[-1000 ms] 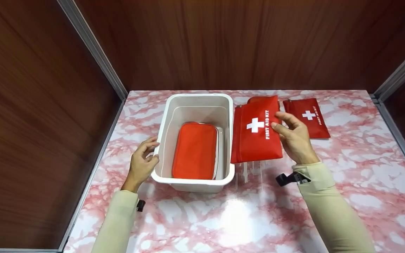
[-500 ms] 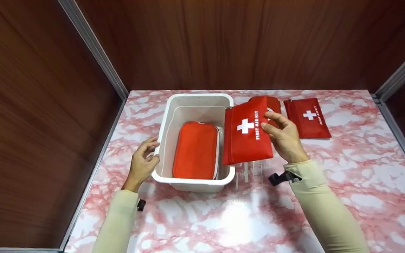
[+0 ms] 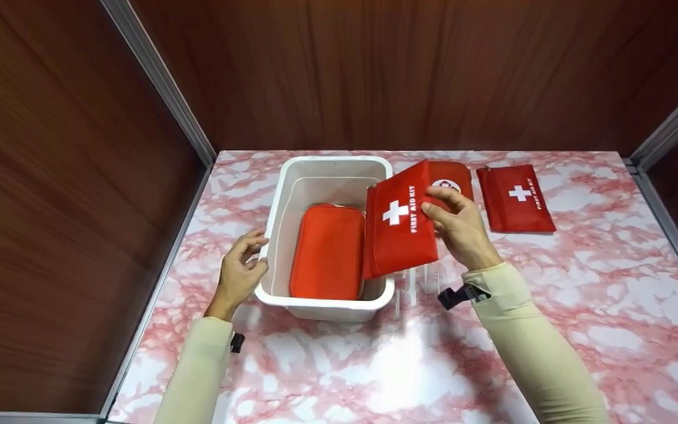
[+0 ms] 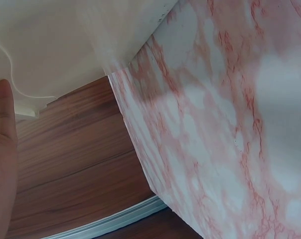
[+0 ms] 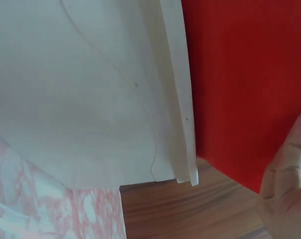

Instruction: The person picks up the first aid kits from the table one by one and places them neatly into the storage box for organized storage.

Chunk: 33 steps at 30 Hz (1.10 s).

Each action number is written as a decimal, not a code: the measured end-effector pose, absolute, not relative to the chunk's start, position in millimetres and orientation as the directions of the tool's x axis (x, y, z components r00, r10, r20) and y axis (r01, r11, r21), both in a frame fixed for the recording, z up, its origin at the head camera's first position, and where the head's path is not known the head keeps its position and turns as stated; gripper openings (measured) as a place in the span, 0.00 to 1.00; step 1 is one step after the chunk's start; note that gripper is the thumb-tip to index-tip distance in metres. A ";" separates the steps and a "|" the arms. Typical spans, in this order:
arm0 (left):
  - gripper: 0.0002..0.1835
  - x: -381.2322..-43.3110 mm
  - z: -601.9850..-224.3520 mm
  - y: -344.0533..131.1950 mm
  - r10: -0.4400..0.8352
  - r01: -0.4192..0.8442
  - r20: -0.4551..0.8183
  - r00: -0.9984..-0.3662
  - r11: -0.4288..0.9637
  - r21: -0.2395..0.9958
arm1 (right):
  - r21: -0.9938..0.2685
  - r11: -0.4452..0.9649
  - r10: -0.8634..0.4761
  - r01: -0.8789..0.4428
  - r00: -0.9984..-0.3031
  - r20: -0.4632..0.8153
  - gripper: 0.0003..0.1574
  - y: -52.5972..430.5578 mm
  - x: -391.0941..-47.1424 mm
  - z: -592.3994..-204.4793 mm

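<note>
My right hand (image 3: 459,228) pinches a red first aid pouch (image 3: 398,229) by its right edge, with a white cross and lettering facing up. The pouch is tilted and overlaps the right rim of a white plastic bin (image 3: 330,305). In the right wrist view, the red pouch (image 5: 245,74) shows beyond the bin's rim. My left hand (image 3: 239,271) holds the bin's left rim between thumb and fingers; in the left wrist view one finger (image 4: 5,109) lies along the bin's outer wall. Inside the bin lies an orange-red zip case (image 3: 328,253), partly covered by the pouch.
Behind my right hand, a red case with a round white emblem (image 3: 454,171) lies on the marbled table (image 3: 598,282). Farther right is another red first aid pouch (image 3: 515,200). Dark wood panels (image 3: 374,70) enclose the back and sides.
My right hand has carried the pouch leftward, from beside the bin to over its right rim, uncovering more of the case behind. My left hand stays at the left rim.
</note>
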<state>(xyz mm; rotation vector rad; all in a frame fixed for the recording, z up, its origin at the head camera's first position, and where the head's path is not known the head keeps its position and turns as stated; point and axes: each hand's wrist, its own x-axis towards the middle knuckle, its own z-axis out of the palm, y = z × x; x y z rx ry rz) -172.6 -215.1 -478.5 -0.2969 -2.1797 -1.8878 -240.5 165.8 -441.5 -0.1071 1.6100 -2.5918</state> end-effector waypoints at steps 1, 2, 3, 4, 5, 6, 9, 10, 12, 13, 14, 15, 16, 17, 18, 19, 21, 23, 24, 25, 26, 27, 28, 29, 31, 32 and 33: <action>0.18 -172.7 -478.4 -214.9 -0.004 0.308 0.311 -0.950 0.141 0.941 | -0.895 -0.444 -0.126 0.037 -0.992 0.022 0.17 164.3 -240.2 -441.2; 0.18 -173.0 -478.3 -214.8 -0.004 0.306 0.310 -0.951 0.139 0.942 | -0.890 -0.455 -0.143 0.037 -0.989 0.032 0.18 162.7 -239.9 -440.9; 0.18 -173.2 -478.2 -214.6 -0.004 0.305 0.309 -0.951 0.138 0.942 | -0.882 -0.469 -0.163 0.037 -0.986 0.045 0.18 161.3 -239.5 -440.5; 0.18 -173.4 -478.1 -214.5 -0.005 0.305 0.309 -0.951 0.140 0.942 | -0.875 -0.482 -0.186 0.039 -0.981 0.059 0.19 160.1 -239.1 -440.2; 0.18 -173.5 -478.1 -214.5 -0.007 0.305 0.309 -0.951 0.143 0.942 | -0.868 -0.495 -0.208 0.041 -0.975 0.072 0.20 159.2 -238.6 -439.8; 0.18 -173.7 -478.0 -214.4 -0.009 0.305 0.309 -0.951 0.146 0.941 | -0.862 -0.506 -0.227 0.044 -0.970 0.084 0.20 158.6 -238.0 -439.3; 0.18 -173.7 -478.0 -214.7 -0.013 0.304 0.309 -0.951 0.150 0.941 | -0.856 -0.516 -0.251 0.048 -0.963 0.097 0.20 159.0 -237.0 -438.7; 0.18 -173.6 -478.1 -214.8 -0.014 0.303 0.308 -0.951 0.152 0.941 | -0.859 -0.509 -0.250 0.047 -0.964 0.095 0.19 159.7 -236.8 -438.7; 0.18 -173.3 -478.4 -215.2 -0.015 0.300 0.306 -0.952 0.149 0.942 | -0.872 -0.488 -0.248 0.049 -0.965 0.085 0.18 161.5 -236.7 -438.8; 0.18 -173.1 -478.6 -215.4 -0.016 0.299 0.304 -0.952 0.151 0.942 | -0.878 -0.477 -0.247 0.049 -0.966 0.080 0.18 162.4 -236.8 -438.9; 0.18 -172.8 -478.8 -215.5 -0.015 0.298 0.304 -0.953 0.153 0.942 | -0.884 -0.465 -0.245 0.051 -0.967 0.074 0.18 163.2 -236.8 -438.8; 0.18 -172.6 -479.0 -215.6 -0.015 0.297 0.303 -0.953 0.155 0.942 | -0.890 -0.452 -0.243 0.051 -0.968 0.068 0.17 164.0 -236.8 -438.7; 0.18 -172.5 -479.2 -215.6 -0.015 0.297 0.303 -0.953 0.158 0.942 | -0.896 -0.442 -0.242 0.052 -0.968 0.063 0.17 164.5 -236.8 -438.5; 0.18 -172.4 -479.4 -215.6 -0.015 0.298 0.304 -0.953 0.158 0.941 | -0.900 -0.434 -0.242 0.052 -0.968 0.061 0.17 165.2 -236.7 -438.2; 0.18 -172.5 -479.6 -215.5 -0.014 0.300 0.306 -0.952 0.160 0.940 | -0.902 -0.428 -0.241 0.051 -0.969 0.060 0.17 165.8 -236.7 -438.1; 0.18 -172.4 -479.7 -215.4 -0.013 0.302 0.308 -0.951 0.161 0.940 | -0.904 -0.424 -0.242 0.050 -0.969 0.060 0.17 166.5 -236.7 -438.2; 0.18 -172.6 -479.8 -215.3 -0.013 0.307 0.313 -0.950 0.165 0.937 | -0.906 -0.420 -0.242 0.049 -0.968 0.060 0.17 168.3 -236.9 -438.8; 0.18 -172.8 -479.6 -215.2 -0.015 0.308 0.316 -0.949 0.173 0.935 | -0.908 -0.416 -0.242 0.044 -0.968 0.064 0.17 170.6 -237.2 -439.8; 0.18 -172.9 -479.6 -215.2 -0.017 0.307 0.315 -0.949 0.176 0.935 | -0.909 -0.415 -0.240 0.040 -0.969 0.066 0.17 171.8 -237.3 -440.2; 0.18 -172.8 -479.4 -215.2 -0.019 0.304 0.313 -0.950 0.179 0.936 | -0.909 -0.415 -0.236 0.039 -0.969 0.067 0.17 173.0 -237.5 -440.7; 0.18 -172.8 -479.3 -215.3 -0.020 0.302 0.311 -0.950 0.182 0.936 | -0.908 -0.418 -0.232 0.037 -0.970 0.067 0.17 174.2 -237.7 -441.0; 0.18 -172.8 -479.1 -215.3 -0.020 0.298 0.307 -0.952 0.179 0.938 | -0.907 -0.419 -0.229 0.033 -0.971 0.070 0.17 175.4 -237.8 -441.2; 0.18 -172.8 -479.0 -215.3 -0.020 0.294 0.302 -0.953 0.175 0.940 | -0.907 -0.421 -0.224 0.030 -0.972 0.072 0.17 176.5 -238.1 -441.4; 0.19 -172.8 -478.9 -215.4 -0.020 0.291 0.299 -0.954 0.171 0.941 | -0.905 -0.425 -0.218 0.029 -0.973 0.071 0.17 177.6 -238.4 -441.7; 0.18 -172.9 -478.7 -215.2 -0.018 0.290 0.297 -0.955 0.162 0.943 | -0.901 -0.432 -0.212 0.030 -0.975 0.070 0.17 180.1 -239.2 -442.4; 0.18 -173.0 -478.6 -215.0 -0.016 0.292 0.298 -0.954 0.159 0.943 | -0.900 -0.435 -0.212 0.030 -0.975 0.070 0.17 181.5 -239.6 -442.9; 0.18 -173.1 -478.6 -214.8 -0.015 0.295 0.301 -0.954 0.155 0.943 | -0.899 -0.438 -0.212 0.031 -0.975 0.070 0.17 182.9 -239.9 -443.4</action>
